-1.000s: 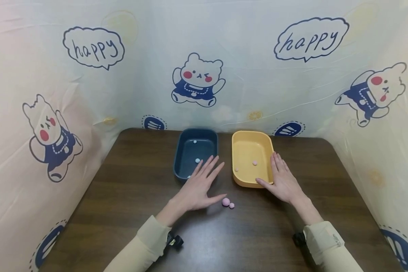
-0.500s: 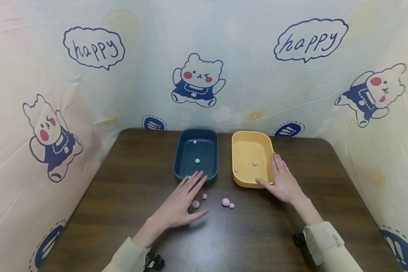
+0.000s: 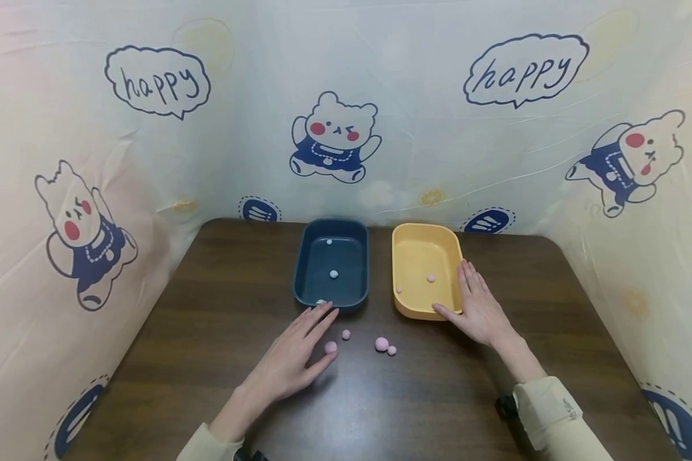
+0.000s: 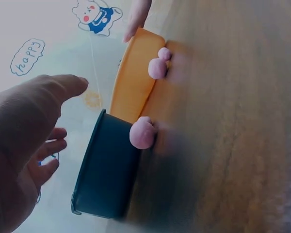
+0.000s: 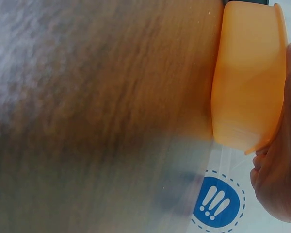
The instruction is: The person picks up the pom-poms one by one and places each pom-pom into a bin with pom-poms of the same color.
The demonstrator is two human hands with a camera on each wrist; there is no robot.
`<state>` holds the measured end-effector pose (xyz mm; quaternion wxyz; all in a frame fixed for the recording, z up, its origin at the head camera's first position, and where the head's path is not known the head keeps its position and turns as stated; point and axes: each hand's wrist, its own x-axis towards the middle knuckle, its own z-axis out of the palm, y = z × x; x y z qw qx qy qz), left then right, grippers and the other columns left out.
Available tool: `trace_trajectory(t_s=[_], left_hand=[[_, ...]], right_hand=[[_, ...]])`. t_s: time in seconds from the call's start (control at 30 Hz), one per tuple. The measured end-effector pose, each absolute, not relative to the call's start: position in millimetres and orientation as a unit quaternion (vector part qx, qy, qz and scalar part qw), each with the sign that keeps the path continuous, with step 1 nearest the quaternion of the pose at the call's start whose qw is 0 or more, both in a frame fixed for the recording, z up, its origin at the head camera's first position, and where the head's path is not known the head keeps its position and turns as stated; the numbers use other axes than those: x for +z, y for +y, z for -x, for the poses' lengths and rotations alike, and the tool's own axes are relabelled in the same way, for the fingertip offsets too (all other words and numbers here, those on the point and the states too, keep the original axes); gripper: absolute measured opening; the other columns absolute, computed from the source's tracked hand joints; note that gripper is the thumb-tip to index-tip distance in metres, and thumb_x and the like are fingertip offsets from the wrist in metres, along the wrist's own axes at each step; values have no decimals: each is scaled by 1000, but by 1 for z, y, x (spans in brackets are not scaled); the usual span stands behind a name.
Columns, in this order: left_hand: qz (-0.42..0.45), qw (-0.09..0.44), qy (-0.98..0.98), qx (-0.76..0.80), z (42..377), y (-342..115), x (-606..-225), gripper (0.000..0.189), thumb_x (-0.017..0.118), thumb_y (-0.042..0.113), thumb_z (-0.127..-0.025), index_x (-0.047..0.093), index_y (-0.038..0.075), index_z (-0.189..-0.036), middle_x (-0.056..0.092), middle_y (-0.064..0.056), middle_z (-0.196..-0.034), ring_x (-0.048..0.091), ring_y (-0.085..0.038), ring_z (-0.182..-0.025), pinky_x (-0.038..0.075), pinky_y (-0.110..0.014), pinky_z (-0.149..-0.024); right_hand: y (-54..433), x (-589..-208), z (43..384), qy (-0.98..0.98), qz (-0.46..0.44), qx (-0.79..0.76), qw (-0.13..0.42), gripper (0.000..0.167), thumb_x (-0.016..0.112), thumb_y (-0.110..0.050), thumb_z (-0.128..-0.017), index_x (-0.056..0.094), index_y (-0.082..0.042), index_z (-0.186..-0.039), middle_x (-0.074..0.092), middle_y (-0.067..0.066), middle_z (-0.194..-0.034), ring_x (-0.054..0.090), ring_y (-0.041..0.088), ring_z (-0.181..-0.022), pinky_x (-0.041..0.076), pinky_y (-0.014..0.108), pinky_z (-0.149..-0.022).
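My left hand, fingers spread and relaxed, is over the table just in front of the dark blue tray, holding nothing. By its thumb and forefinger lies a larger pink ball, with a small pink ball a little beyond. Another pink pair, a larger ball and a smaller ball, lies side by side to the right. The yellow tray has my right hand at its near right corner, straight fingers along the side and thumb at the front rim.
White balls, one of them at the middle, lie in the blue tray. A pink ball and a tinier pink ball are inside the yellow one. Behind the brown table hangs a printed curtain.
My left hand has drawn back toward the lower left, away from the blue tray, bringing two pink balls into view beneath and beside it. The right hand stays at the yellow tray.
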<state>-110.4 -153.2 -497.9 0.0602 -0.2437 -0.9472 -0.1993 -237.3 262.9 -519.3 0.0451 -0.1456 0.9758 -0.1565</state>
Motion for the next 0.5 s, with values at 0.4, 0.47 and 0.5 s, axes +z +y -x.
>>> trace_trajectory(t_s=[0.4,0.47,0.5], left_hand=[[189,-10,-967,-172,108,-153,-508,65,78,41,-103,60,8,-156,62,-14,-160,59,-34,-150,49,-58,-125],[181,-22,-968,-171,109,-153,-510,66,76,42,-104,60,7,-157,60,-15,-162,58,-35,-152,48,-58,-126],[178,-28,-969,-172,109,-153,-511,65,76,42,-104,59,8,-157,60,-15,-162,57,-35,-152,48,-58,-126]], right_hand=[[263,-518,237,976,144,-159,47,123,52,-80,-102,-2,3,-174,-7,23,-185,2,46,-173,14,66,-139],[262,-518,237,976,144,-159,46,123,52,-80,-101,-2,3,-174,-6,24,-185,3,47,-173,14,66,-139],[262,-519,237,976,144,-158,45,123,53,-80,-101,-1,3,-174,-5,24,-185,4,47,-173,14,66,-139]])
